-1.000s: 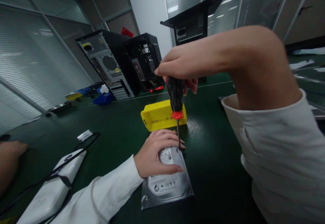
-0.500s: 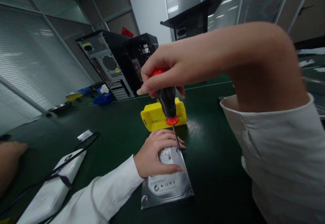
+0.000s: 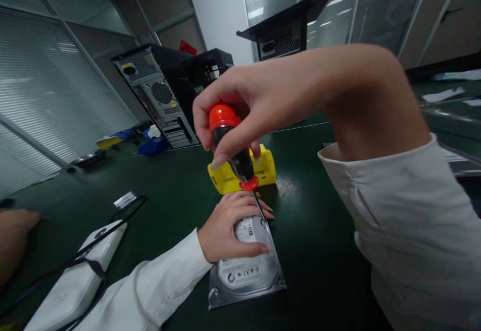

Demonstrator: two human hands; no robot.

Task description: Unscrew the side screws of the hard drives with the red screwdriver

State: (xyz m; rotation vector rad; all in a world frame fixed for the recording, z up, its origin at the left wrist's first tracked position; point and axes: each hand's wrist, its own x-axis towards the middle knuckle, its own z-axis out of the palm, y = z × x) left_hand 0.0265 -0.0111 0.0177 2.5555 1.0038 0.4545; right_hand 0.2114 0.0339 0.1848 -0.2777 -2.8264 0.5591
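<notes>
A silver hard drive (image 3: 248, 281) with a printed label lies flat on the dark green table (image 3: 161, 196). My left hand (image 3: 235, 228) rests over its upper part, fingers and thumb spread across the casing and gripping its sides. Above it, my right hand (image 3: 240, 115) is wrapped round the black and red handle of a screwdriver (image 3: 240, 163). The screwdriver's shaft slants down to the drive's upper right edge, close to my left fingertips. Directly behind the drive is a yellow bin (image 3: 265, 168), partly hidden by the screwdriver and my right hand.
Two black computer cases (image 3: 161, 90) stand at the back left, near a blue bin (image 3: 153, 145). A white device (image 3: 75, 286) with a black cable lies at the left, beside another person's hand (image 3: 18, 226). Another case (image 3: 281, 35) is behind my right arm.
My right hand has moved slightly left and down, and the screwdriver handle now leans further left, with more of its red end showing. My left hand and the drive have stayed in place.
</notes>
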